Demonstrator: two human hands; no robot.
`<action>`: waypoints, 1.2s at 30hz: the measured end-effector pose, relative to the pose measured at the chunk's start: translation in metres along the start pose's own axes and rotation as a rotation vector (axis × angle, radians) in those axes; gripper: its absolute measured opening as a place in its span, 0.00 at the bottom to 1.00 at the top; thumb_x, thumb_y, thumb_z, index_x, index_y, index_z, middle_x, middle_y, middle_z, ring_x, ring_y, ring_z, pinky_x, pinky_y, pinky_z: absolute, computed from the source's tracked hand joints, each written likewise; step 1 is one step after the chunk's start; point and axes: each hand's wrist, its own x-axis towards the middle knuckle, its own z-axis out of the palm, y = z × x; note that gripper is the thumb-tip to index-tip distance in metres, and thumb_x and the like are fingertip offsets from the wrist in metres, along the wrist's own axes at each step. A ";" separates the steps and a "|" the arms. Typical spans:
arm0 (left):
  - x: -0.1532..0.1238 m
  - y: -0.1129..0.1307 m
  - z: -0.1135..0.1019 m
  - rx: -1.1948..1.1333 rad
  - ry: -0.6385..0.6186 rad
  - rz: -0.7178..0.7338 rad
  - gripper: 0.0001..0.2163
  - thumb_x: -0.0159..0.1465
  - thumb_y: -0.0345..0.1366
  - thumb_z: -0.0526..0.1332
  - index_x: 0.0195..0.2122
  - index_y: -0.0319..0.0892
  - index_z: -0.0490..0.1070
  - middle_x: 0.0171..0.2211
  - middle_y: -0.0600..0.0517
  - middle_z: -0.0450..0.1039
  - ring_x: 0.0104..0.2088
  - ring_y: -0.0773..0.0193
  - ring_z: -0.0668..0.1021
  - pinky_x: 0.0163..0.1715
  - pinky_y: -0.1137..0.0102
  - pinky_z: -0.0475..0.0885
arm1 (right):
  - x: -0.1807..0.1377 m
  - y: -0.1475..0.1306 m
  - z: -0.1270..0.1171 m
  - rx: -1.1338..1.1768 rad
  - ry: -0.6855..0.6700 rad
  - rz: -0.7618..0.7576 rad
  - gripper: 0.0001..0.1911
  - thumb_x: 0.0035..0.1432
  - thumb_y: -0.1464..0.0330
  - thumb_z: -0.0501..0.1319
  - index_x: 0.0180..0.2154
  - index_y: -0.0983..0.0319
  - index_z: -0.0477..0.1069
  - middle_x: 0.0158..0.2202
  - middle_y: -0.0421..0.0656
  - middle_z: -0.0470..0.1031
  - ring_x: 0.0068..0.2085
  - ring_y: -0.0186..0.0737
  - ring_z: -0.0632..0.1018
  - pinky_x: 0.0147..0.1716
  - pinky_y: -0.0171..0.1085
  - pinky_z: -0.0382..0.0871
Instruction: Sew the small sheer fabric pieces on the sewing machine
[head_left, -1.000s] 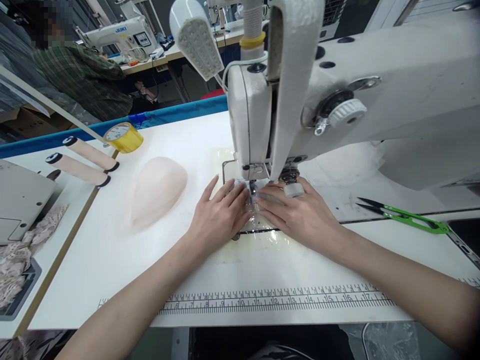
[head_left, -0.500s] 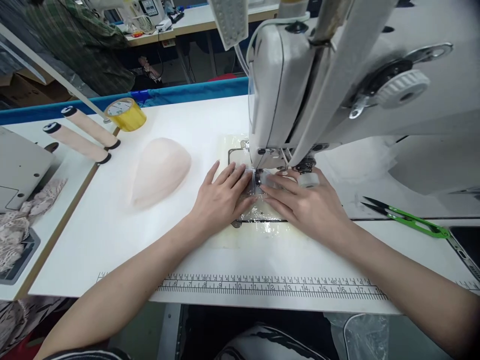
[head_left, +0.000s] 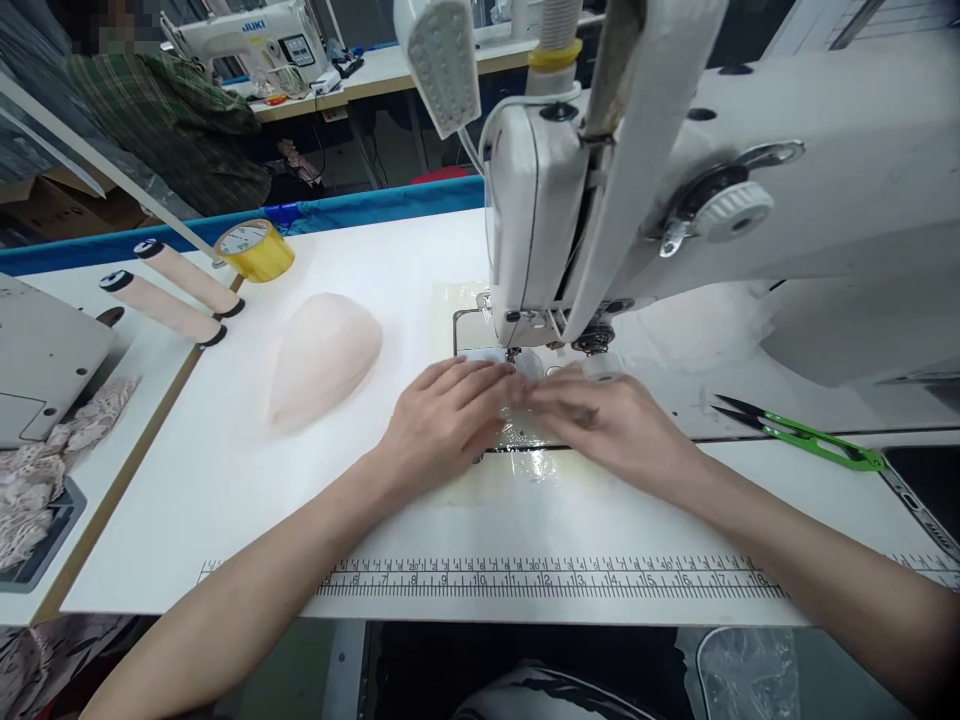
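Both hands are at the needle area of a white sewing machine (head_left: 529, 210). My left hand (head_left: 446, 415) is just left of the presser foot (head_left: 513, 355), its fingers bent and pressed together. My right hand (head_left: 619, 420) comes in from the right, thumb and fingers drawn together, smeared by motion. Their fingertips meet in front of the foot; whatever lies between them is hidden. A thin, pale piece of material (head_left: 480, 354) shows behind my left fingers. Under the hands is the needle plate, covered with clear tape (head_left: 529, 435).
A pale pink moulded cup (head_left: 326, 360) lies left of the hands. Two thread cones (head_left: 165, 305) and a yellow tape roll (head_left: 256, 250) are farther left. Green thread snips (head_left: 810, 440) lie right, by a phone (head_left: 922, 485). A ruler strip (head_left: 540, 577) lines the front edge. Another person (head_left: 165, 130) is behind.
Both hands have gone from flat, spread fingers beside the presser foot to bent fingers brought together, slightly nearer me. The camera view has shifted a little, showing more of the background.
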 end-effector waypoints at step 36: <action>-0.083 -0.027 -0.110 -1.266 -0.377 -0.823 0.10 0.58 0.41 0.68 0.32 0.40 0.74 0.28 0.51 0.77 0.32 0.62 0.81 0.41 0.65 0.75 | 0.038 -0.090 0.028 0.801 -0.342 0.120 0.11 0.59 0.62 0.63 0.42 0.58 0.80 0.42 0.46 0.81 0.45 0.46 0.81 0.45 0.42 0.77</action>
